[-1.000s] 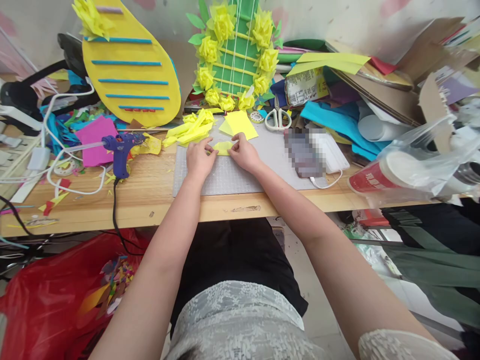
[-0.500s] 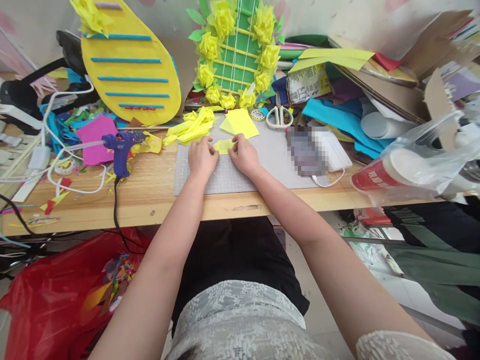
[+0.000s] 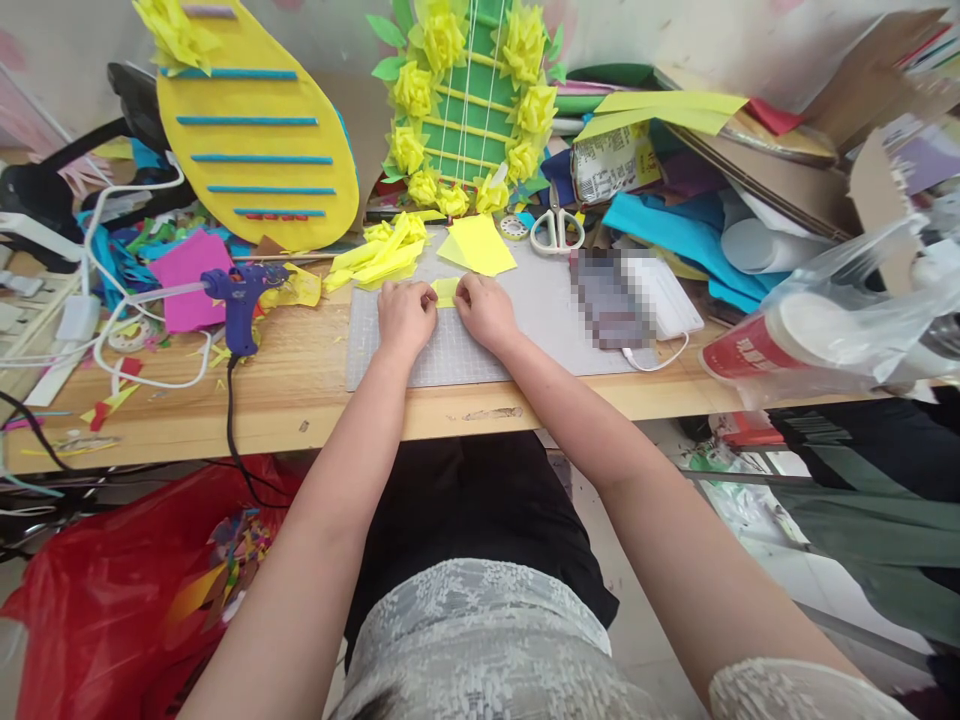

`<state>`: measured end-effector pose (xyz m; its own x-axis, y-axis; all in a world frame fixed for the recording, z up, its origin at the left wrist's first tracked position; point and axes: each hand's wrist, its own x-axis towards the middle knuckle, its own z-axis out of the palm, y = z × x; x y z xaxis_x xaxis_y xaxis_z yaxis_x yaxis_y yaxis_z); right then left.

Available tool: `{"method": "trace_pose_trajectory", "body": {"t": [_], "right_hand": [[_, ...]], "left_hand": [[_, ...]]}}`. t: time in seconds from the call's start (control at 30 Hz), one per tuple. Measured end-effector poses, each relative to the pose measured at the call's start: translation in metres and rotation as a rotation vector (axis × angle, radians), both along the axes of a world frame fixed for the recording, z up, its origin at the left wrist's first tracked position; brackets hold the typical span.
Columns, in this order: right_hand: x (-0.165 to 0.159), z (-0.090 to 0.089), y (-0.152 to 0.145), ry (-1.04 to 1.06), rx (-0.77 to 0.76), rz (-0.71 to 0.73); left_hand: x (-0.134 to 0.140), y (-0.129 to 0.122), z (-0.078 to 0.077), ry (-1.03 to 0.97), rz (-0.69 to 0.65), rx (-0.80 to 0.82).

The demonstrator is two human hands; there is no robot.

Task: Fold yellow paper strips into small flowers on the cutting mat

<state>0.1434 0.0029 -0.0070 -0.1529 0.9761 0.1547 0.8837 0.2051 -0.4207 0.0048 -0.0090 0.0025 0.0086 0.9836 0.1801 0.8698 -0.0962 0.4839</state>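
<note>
A small piece of yellow paper lies low over the grey cutting mat, gripped at both ends. My left hand has its fingers closed on the left end, and my right hand pinches the right end. Only the middle strip of the paper shows between them; the fingers hide the rest. Just beyond the hands sits a stack of yellow paper squares. To its left is a heap of crumpled yellow paper pieces.
A blue glue gun stands on the left, its cord hanging over the table edge. Scissors, a blurred phone and a white power bank lie right. A bagged red cup stands near the edge. Behind are flower-trimmed green and yellow boards.
My fingers have drawn slightly closer together over the yellow paper, so less of it shows. Both hands still grip it in the same place, and the view has shifted very slightly.
</note>
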Motion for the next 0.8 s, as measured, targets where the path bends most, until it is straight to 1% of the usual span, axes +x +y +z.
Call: {"method": "trace_pose_trajectory", "body": {"t": [0.17,0.43,0.53,0.67,0.8], "right_hand": [[0.000,-0.001,-0.001,-0.007,0.010,0.014],[0.000,0.001,-0.002,-0.025,-0.016,0.015],[-0.002,-0.001,-0.003,-0.033,0.009,0.007],[-0.010,-0.001,-0.006,-0.082,0.056,-0.020],[-0.011,0.000,-0.007,-0.090,0.027,-0.030]], "left_hand": [[0.000,-0.002,0.002,0.011,0.007,0.000],[0.000,-0.001,0.002,0.015,0.000,-0.022],[0.001,-0.001,0.002,0.009,0.004,-0.026],[0.003,0.000,0.001,0.025,0.030,-0.029],[0.004,-0.002,0.004,0.043,0.060,-0.026]]}}
